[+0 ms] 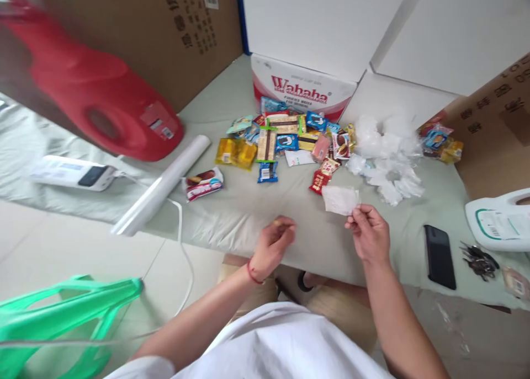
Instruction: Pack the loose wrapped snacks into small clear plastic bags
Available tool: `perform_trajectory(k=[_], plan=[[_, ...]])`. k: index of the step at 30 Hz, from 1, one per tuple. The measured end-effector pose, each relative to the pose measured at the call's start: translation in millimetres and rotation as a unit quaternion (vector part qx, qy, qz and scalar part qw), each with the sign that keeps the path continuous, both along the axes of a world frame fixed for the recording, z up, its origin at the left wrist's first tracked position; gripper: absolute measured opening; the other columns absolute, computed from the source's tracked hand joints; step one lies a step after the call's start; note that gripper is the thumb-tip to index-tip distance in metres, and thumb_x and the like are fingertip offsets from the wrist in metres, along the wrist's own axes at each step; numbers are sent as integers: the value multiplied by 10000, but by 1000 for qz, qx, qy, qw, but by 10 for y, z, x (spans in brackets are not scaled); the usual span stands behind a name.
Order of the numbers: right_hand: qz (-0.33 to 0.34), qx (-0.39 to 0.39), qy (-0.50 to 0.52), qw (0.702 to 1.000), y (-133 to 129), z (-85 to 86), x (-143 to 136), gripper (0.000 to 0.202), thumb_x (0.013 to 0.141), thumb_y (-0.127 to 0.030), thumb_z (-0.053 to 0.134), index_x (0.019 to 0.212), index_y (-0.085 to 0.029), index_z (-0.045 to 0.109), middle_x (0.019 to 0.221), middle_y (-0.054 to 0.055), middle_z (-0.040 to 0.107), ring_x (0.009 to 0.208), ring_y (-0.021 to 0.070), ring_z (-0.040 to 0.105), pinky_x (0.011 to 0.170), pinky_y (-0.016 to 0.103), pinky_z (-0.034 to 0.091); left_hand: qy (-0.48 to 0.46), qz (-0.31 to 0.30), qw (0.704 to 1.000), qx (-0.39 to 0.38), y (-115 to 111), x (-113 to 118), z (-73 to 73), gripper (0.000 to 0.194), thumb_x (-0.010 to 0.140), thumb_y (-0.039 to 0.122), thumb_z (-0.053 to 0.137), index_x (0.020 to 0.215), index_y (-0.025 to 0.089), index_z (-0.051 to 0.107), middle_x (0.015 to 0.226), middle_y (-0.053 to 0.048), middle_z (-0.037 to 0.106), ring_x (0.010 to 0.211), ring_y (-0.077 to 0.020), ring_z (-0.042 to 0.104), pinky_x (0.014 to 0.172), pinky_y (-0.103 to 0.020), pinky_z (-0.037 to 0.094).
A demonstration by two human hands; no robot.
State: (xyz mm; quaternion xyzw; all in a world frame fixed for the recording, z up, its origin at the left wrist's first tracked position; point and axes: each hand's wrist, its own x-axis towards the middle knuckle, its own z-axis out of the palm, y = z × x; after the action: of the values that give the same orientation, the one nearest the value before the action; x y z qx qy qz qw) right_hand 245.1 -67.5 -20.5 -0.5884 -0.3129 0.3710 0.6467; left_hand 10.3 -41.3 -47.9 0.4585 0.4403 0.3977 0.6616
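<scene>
Between the thumb and fingers of my right hand (371,233) is one end of a small whitish see-through plastic bag (339,200), held flat just above the cloth. My left hand (273,242), a red string on its wrist, hovers near the front edge with curled fingers; whatever may be in them is hidden. Ahead lies a pile of wrapped snacks: a red packet (319,181), a blue packet (267,172), yellow packets (236,153) and wafer bars (266,144). Right of the pile sit crumpled clear plastic bags (383,155).
At left are a red jug (103,103), a roll of clear film (161,186), a white power bank (74,173) with a cable and a snack pack (203,183). A phone (439,256), keys (480,261) and a white bottle (501,222) lie right. Boxes (306,26) stand behind.
</scene>
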Motion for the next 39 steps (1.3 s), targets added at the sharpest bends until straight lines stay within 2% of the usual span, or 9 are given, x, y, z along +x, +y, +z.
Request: perform_trajectory(k=[4,7,10,16,20,25,30,34,39], plan=[[80,22,-198,977,-387,-270,-483,109,903,-359,733,947,-260,747,1009,53,732,850,191,703,809,374,606,-169,-73,962,-203,-27,178,76,581,752,736,685,859,167,637,817,-32,632,572,-99,576,421,-197,261],[143,34,-297,944,-526,-280,-628,91,935,-302,687,986,-309,763,1103,73,736,1032,246,693,925,424,569,-189,-46,966,-172,9,159,8,495,673,606,819,789,162,635,740,-18,629,605,-103,583,447,-189,328],[179,12,-266,947,-575,-253,-668,130,968,-333,637,1033,-319,749,1142,79,726,1080,254,680,934,421,557,-142,-14,985,-99,-21,94,-59,406,678,492,855,723,156,630,616,9,587,551,-81,520,473,-194,359],[177,2,-241,954,-493,-312,-748,124,960,-367,648,972,-293,747,1125,70,717,1067,233,676,930,375,539,-135,-39,985,-102,-140,14,-36,525,811,682,694,844,160,652,742,-28,645,626,-123,628,497,-211,436],[223,13,-258,940,-467,-387,-837,145,970,-364,632,974,-287,755,1138,69,725,1071,227,677,960,378,529,-92,-28,992,-86,-126,38,-117,466,759,596,791,851,181,600,648,11,612,564,-115,576,508,-221,448],[154,-39,-67,985,-550,-460,-830,328,961,-570,605,1020,-269,719,1066,72,724,974,228,686,878,385,585,-1,3,998,60,-206,43,-268,279,827,445,775,840,185,675,725,-21,625,619,-130,566,605,-265,471],[144,-91,9,985,-557,-431,-763,389,766,-596,819,887,-245,701,768,15,670,677,163,600,615,291,557,27,-17,982,188,-314,11,-289,150,836,342,783,801,208,725,902,-55,641,765,-152,595,720,-284,483],[93,-56,90,990,-585,-403,-653,381,722,-543,863,815,-236,658,643,-40,564,553,100,490,524,234,442,-21,3,992,123,-248,-17,-276,287,794,414,832,748,184,668,831,-27,609,726,-124,552,670,-250,447],[89,-35,132,987,-680,-444,-569,339,721,-477,872,838,-251,647,666,-45,557,590,108,507,556,243,431,-178,37,981,-66,-191,-46,-219,417,710,465,888,840,198,595,881,8,636,778,-110,612,767,-273,536]])
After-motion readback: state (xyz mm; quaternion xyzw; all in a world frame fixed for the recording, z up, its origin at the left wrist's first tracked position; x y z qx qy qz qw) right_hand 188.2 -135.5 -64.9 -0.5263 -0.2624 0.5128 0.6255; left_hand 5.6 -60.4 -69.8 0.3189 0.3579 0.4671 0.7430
